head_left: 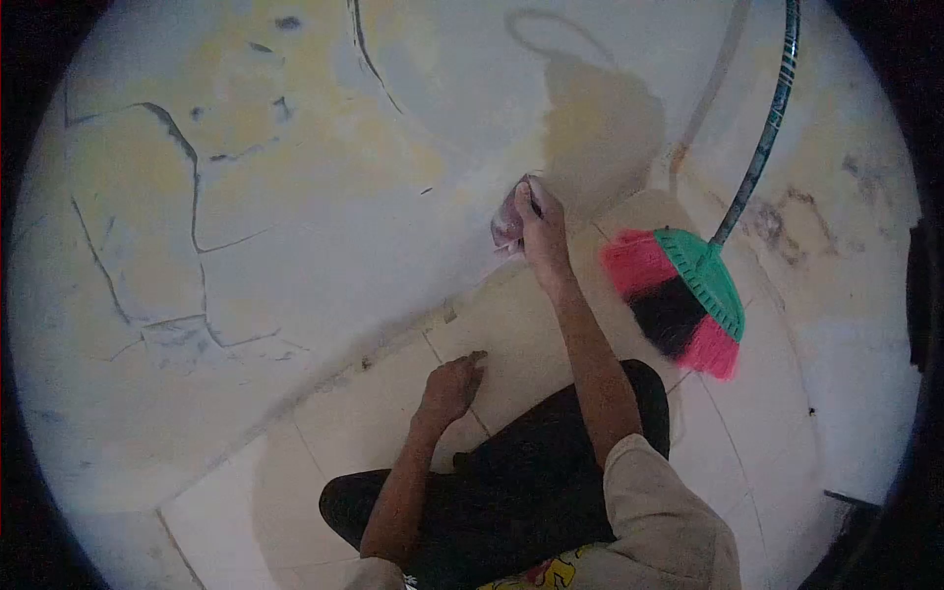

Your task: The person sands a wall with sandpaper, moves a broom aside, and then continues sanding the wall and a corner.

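My right hand (542, 228) is closed around a folded piece of purplish-brown sandpaper (507, 222). It holds the sandpaper against the lower part of the wall (324, 265), just above the floor line. The wall is whitish with yellowish patches and several dark cracks. Lower down, my left hand (453, 387) hovers over the floor tiles in front of my folded legs. Its fingers are curled in, and nothing shows in them.
A broom (703, 280) with a green head and pink and black bristles leans to the right of my right arm, its dark handle rising along the wall. Light floor tiles (374, 403) lie around my legs. Stains mark the right-hand wall (796, 226).
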